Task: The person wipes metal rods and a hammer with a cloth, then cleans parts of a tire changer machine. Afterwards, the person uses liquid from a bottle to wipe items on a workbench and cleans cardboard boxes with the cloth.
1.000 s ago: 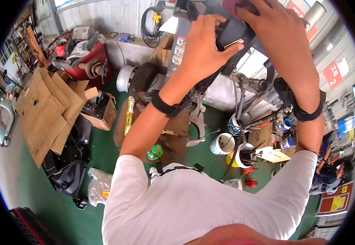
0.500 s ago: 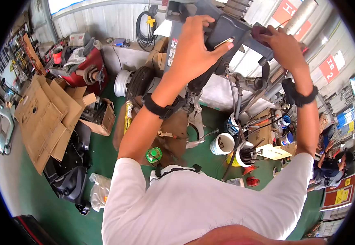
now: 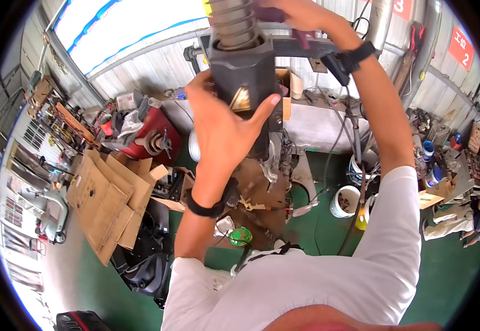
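Note:
A dark metal column, seemingly part of a tyre changer, rises in front of me with a large coil spring on top. My left hand clasps its left side, the thumb stretched across the lower front. Close to that thumb is a shiny gold-coloured patch; whether it is a label or an opening I cannot tell. At the upper edge my right hand grips a maroon cloth beside the spring, above a dark horizontal arm. The right fingertips are partly out of view.
Flattened cardboard and black plastic parts lie at left, near a red machine. A white bucket stands at right on the green floor. A green round container sits below. Other people are at far right.
The view has shifted, bringing the column nearer the middle. My right hand has moved with the cloth from the horizontal arm to beside the spring. My left hand remains at the column.

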{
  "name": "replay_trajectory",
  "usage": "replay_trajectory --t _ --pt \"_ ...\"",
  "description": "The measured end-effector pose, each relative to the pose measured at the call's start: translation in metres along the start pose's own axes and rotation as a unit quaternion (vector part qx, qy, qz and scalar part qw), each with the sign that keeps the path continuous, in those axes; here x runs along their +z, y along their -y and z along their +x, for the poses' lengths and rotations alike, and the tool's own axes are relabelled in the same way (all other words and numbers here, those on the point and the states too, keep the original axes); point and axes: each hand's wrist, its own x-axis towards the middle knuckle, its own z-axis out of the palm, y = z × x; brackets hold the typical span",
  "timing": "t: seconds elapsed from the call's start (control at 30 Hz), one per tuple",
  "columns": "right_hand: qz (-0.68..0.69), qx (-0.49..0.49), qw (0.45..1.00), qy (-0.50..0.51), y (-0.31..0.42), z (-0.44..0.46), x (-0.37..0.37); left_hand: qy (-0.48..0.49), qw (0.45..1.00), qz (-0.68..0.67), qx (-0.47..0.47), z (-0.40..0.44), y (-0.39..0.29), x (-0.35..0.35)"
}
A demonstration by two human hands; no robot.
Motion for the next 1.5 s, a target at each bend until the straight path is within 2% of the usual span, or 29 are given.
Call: replay_trajectory --t 0.07,0.17,0.2,0.23,0.3,0.33,0.4,0.43,0.5,0.6,0.63,0.77,0.83,0.9,0.93,1.03,1.1,1.13,1.2,1.23,1.27,1.3,1.33,1.37,1.4,1.47,1.5 --pt "0.062 -0.180 0.979 -0.072 -0.019 0.018 0.019 -0.025 0.996 0.081 0.003 0.001 -0.005 0.010" --pt "0.099 -0.221 0.968 -0.070 -0.018 0.022 0.037 -0.050 0.989 0.139 0.014 0.001 -0.006 0.020" --pt "0.132 -0.177 0.971 -0.093 -0.013 0.021 0.043 -0.051 0.986 0.159 -0.013 0.003 -0.012 0.021" --pt "0.138 -0.182 0.969 -0.093 -0.011 0.020 0.043 -0.052 0.985 0.165 -0.016 0.004 -0.014 0.022" --pt "0.124 -0.146 0.981 -0.032 -0.008 0.017 0.030 -0.051 0.981 0.187 -0.006 0.004 -0.015 0.022" --pt "0.127 -0.146 0.981 -0.032 0.000 0.013 0.017 -0.054 0.978 0.199 -0.005 0.003 -0.017 0.023" --pt "0.035 -0.069 0.996 0.036 0.019 0.006 -0.004 -0.036 0.978 0.206 -0.026 0.002 -0.020 0.020" --pt "0.035 -0.070 0.996 0.037 0.016 0.007 0.000 -0.023 0.976 0.210 -0.047 0.002 -0.021 0.019" --pt "-0.002 -0.176 0.982 -0.068 0.007 0.007 0.011 -0.025 0.978 0.201 -0.050 0.002 -0.021 0.019" --pt "0.001 -0.221 0.970 -0.102 0.013 -0.009 -0.002 -0.041 0.980 0.191 -0.028 0.003 -0.018 0.020" --pt "0.000 -0.222 0.970 -0.100 0.012 -0.010 -0.002 -0.055 0.980 0.190 -0.005 0.003 -0.017 0.021" --pt "0.038 -0.240 0.966 -0.084 0.011 -0.016 -0.004 -0.060 0.986 0.156 -0.009 0.004 -0.016 0.021" --pt "0.042 -0.237 0.968 -0.066 0.015 -0.022 -0.002 -0.062 0.984 0.164 0.028 0.005 -0.014 0.019" --pt "0.135 -0.265 0.942 -0.157 0.020 -0.025 0.009 -0.074 0.983 0.167 0.030 0.003 -0.011 0.020" --pt "0.134 -0.268 0.942 -0.151 0.025 -0.030 0.011 -0.070 0.984 0.164 0.022 0.002 -0.013 0.019" --pt "0.171 -0.239 0.942 -0.160 0.028 -0.042 0.005 -0.069 0.989 0.130 0.016 0.004 -0.013 0.017" --pt "0.212 -0.187 0.954 -0.096 0.011 -0.052 0.013 -0.065 0.990 0.116 0.040 0.005 -0.011 0.015" --pt "0.149 -0.190 0.960 -0.139 -0.007 -0.058 0.028 -0.069 0.991 0.111 0.035 0.004 -0.010 0.013" --pt "0.094 -0.183 0.974 -0.090 -0.018 -0.076 0.025 -0.042 0.995 0.089 0.033 0.004 -0.008 0.010" --pt "0.083 -0.139 0.985 -0.063 -0.015 -0.088 0.030 -0.049 0.995 0.086 0.026 0.004 -0.005 0.006" --pt "0.099 -0.093 0.991 0.005 -0.021 -0.097 0.039 -0.028 0.995 0.076 0.054 0.005 -0.002 0.002" --pt "0.114 -0.076 0.990 0.018 -0.030 -0.107 0.055 -0.006 0.994 0.065 0.082 0.004 0.002 -0.005" --pt "0.140 -0.056 0.988 0.009 -0.038 -0.121 0.072 0.048 0.997 0.019 0.056 0.004 0.006 -0.017" --pt "0.172 -0.035 0.984 0.022 -0.051 -0.135 0.086 0.043 0.998 0.012 0.054 0.004 0.010 -0.028" --pt "0.217 0.047 0.974 0.047 -0.045 -0.147 0.087 0.108 0.992 -0.018 0.058 0.006 0.015 -0.040" --pt "0.187 0.106 0.977 0.011 -0.017 -0.161 0.081 0.217 0.972 -0.066 0.060 0.011 0.031 -0.063" --pt "0.180 0.118 0.976 -0.018 0.001 -0.164 0.078 0.215 0.972 -0.072 0.066 0.012 0.040 -0.071"
